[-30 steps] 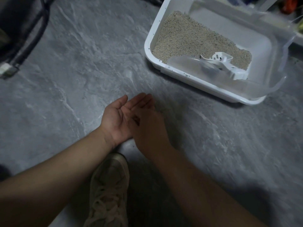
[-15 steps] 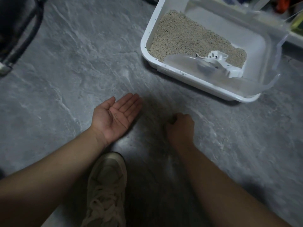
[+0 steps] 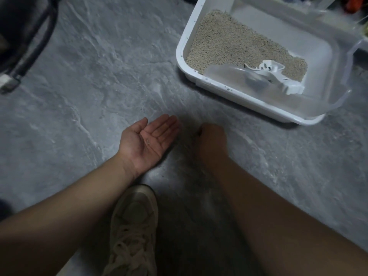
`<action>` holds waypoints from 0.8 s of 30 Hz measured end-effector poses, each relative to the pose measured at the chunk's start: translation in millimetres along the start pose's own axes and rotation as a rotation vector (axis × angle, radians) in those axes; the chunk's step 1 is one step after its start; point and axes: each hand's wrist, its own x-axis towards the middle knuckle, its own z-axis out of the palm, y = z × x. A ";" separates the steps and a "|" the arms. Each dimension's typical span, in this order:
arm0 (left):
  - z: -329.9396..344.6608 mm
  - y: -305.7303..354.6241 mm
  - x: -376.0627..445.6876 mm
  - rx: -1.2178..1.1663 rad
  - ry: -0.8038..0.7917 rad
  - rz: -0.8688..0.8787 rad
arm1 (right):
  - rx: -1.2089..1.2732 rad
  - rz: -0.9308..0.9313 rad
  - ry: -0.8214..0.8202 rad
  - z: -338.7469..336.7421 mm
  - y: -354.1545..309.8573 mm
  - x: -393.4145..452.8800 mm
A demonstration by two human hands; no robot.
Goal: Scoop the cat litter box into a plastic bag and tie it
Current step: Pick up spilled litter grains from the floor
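Note:
A white litter box [image 3: 179, 56] with a clear plastic rim stands on the floor at the upper right. Beige litter [image 3: 225, 42] fills its left part, and a white slotted scoop [image 3: 278, 76] lies on the litter near the front wall. My left hand [image 3: 148, 139] lies palm up just above the floor, fingers straight, with a tiny litter grain [image 3: 148, 141] on the palm. My right hand [image 3: 212, 143] is beside it, knuckles up, fingers curled down against the floor; whatever is under the fingertips is hidden. No plastic bag is in view.
The floor [image 3: 99, 86] is grey and stone-patterned. My beige laced shoe [image 3: 133, 226] stands below and between my forearms. Black cables [image 3: 39, 36] with a plug run along the left edge. Clutter shows behind the litter box at the top right.
A second ago my right hand lay over my left palm. It has moved right and down to the floor with its fingers curled. My left hand has stayed palm up.

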 end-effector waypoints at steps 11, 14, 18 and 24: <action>5.5 -1.7 4.3 -0.008 -0.031 -0.007 | -0.044 -0.067 -0.115 -15.0 -12.7 6.4; 4.7 -1.1 5.6 -0.004 -0.016 0.001 | 0.107 -0.084 0.016 -19.5 -22.1 -13.8; 7.3 -3.3 3.7 0.035 -0.027 -0.030 | 0.414 -0.225 0.031 -14.8 -53.4 -53.6; 17.8 -7.7 -3.1 0.023 -0.089 -0.056 | 0.501 -0.296 0.025 -10.5 -47.9 -71.1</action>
